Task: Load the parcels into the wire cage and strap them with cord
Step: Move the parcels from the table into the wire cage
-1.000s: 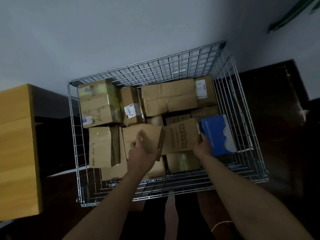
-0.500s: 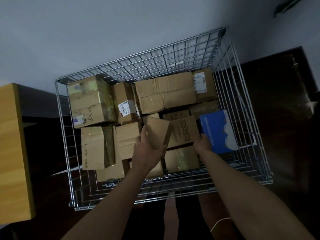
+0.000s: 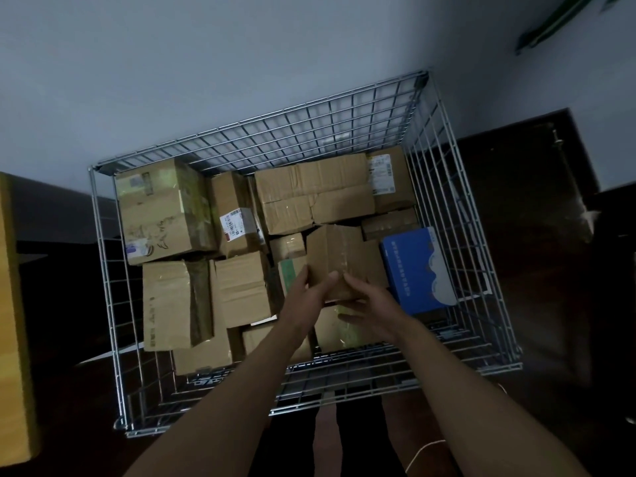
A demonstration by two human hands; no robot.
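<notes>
Head view, dim light. Pale grey wall (image 3: 206,63) at 12 o'clock; dark floor (image 3: 523,242) round the rest. Yellow wood-grain furniture edge (image 3: 13,321) at 9 o'clock of the frame. Wire cage (image 3: 309,132) stands on the floor against the wall, its bottom covered with brown cardboard parcels. Thin pale cord (image 3: 425,449) lies on the floor at 5 o'clock, outside the cage.

Left grip (image 3: 304,301): closed on the near left corner of the held parcel (image 3: 337,256), thumb on top, fingers along the side. Right grip (image 3: 370,304): fingers spread and fairly straight, tips touching the parcel's near edge; seemingly steadying it, not clasping, though the shadow makes this uncertain. The held parcel sits inside the cage just right of centre, tilted, over other parcels and beside the blue box (image 3: 413,266) at 3 o'clock.

Labels: white barcode label (image 3: 235,223) on a narrow parcel at 11 o'clock; white shipping label (image 3: 380,173) at 1 o'clock; dark scrawl on the large parcel (image 3: 161,215) at 10 o'clock. Blue box carries white print. None legible.
</notes>
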